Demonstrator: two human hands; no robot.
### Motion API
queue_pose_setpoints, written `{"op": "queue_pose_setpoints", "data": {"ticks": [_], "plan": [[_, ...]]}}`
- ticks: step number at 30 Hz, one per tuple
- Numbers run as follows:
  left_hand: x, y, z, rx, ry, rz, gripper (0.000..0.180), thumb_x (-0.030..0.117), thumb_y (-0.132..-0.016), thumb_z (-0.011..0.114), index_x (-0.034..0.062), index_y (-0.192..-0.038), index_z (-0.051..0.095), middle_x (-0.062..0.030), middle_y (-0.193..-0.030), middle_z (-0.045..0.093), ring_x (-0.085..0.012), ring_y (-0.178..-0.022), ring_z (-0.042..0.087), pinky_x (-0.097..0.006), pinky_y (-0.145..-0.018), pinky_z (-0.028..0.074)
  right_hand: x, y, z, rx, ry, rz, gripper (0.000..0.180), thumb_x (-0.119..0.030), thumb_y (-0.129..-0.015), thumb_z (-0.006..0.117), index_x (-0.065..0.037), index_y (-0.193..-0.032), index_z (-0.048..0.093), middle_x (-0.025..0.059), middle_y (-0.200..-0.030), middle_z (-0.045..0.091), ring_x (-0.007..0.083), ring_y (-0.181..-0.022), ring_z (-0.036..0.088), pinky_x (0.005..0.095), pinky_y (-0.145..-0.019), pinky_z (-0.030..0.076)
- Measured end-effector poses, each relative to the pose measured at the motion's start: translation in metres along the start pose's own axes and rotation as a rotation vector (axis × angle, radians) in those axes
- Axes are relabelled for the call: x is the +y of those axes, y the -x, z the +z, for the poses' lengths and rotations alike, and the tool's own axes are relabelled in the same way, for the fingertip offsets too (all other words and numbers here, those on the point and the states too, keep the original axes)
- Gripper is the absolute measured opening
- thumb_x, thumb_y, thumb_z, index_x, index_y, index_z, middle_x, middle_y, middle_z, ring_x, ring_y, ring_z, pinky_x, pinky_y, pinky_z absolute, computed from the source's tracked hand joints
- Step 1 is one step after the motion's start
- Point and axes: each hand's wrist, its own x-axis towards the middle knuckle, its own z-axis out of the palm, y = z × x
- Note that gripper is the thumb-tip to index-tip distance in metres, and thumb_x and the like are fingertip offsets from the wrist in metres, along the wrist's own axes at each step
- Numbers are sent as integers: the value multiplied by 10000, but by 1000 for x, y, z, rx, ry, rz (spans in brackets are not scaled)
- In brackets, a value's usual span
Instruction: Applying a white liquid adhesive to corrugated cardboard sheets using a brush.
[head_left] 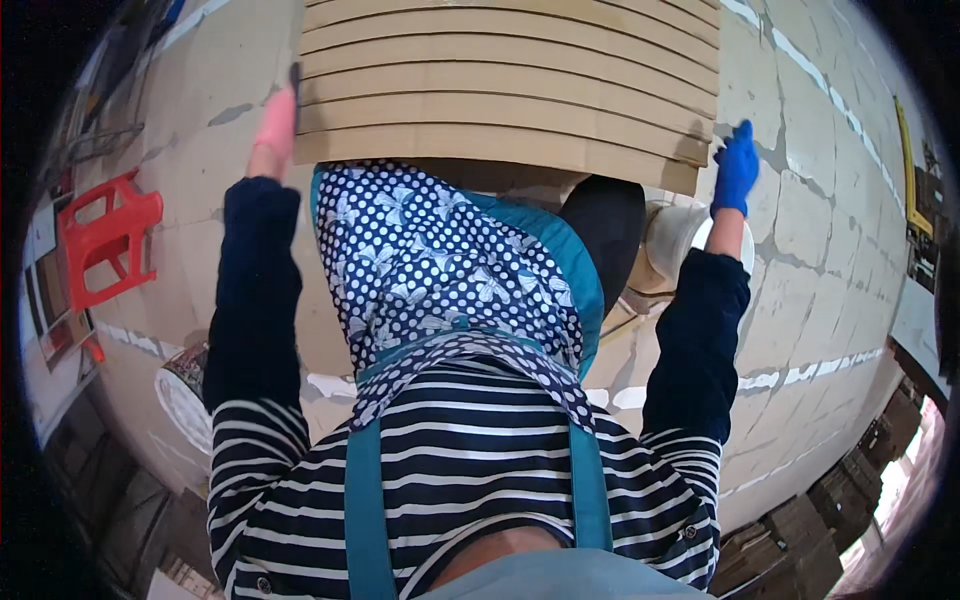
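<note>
A stack of flat brown cardboard sheets (510, 85) lies in front of me, their near edges stepped one behind another. My left hand (277, 122), in a pink glove with a dark patch toward the fingers, is held flat along the stack's left edge. Its fingers look stretched out; whether they touch the cardboard I cannot tell. On the other side, my right hand (735, 172) wears a blue glove and hovers just off the right edge, fingers extended and partly apart. Neither hand visibly holds anything. What carries the stack is hidden beneath it.
A red plastic stool (110, 240) lies tipped at the left. White rounded containers stand by my right forearm (680, 240) and behind my left elbow (183, 395). Stacked cardboard (790, 550) fills the lower right. The floor is tiled with worn patches and white lines.
</note>
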Motion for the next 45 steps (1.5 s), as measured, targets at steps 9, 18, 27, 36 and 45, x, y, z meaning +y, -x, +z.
{"op": "queue_pose_setpoints", "data": {"ticks": [9, 18, 27, 36, 45], "plan": [[45, 20, 10, 90, -72, -111, 609, 470, -882, 284, -71, -1029, 520, -259, -1040, 557, -400, -1003, 509, -439, -872, 392, -25, 39, 41, 6, 467, -280, 678, -502, -900, 212, 34, -813, 617, 263, -868, 599, 419, -841, 564, 475, -733, 434], [32, 19, 15, 130, -37, -110, 596, 497, -864, 336, -48, -950, 562, -255, -1007, 572, -389, -965, 534, -424, -846, 414, -13, 27, 39, -17, 540, -154, 499, -395, -924, 238, -34, -985, 577, 225, -863, 610, 382, -831, 579, 455, -736, 443], [13, 80, -17, -290, 321, -384, 630, 579, -800, 430, -31, -822, 586, -165, -756, 600, -215, -607, 599, -321, -557, 467, -8, 60, -9, -280, 779, -196, 532, -448, -898, 307, -6, -952, 599, 258, -867, 598, 381, -809, 583, 439, -712, 452], [64, 86, -92, -236, 238, -213, 484, 450, -834, 471, -8, -925, 597, -100, -785, 624, -182, -627, 600, -329, -583, 490, -26, 59, -62, -443, -159, -32, 274, -244, -899, 450, -21, -970, 594, 150, -793, 614, 211, -734, 593, 311, -634, 474], [-5, 73, 29, 481, 967, -141, 276, 195, -870, 501, 1, -1048, 583, -103, -952, 605, -172, -847, 582, -314, -730, 467, 53, 73, 34, 263, -176, -506, 178, -144, -873, 521, 11, -914, 597, 51, -812, 595, 94, -740, 550, 274, -640, 477]]}}
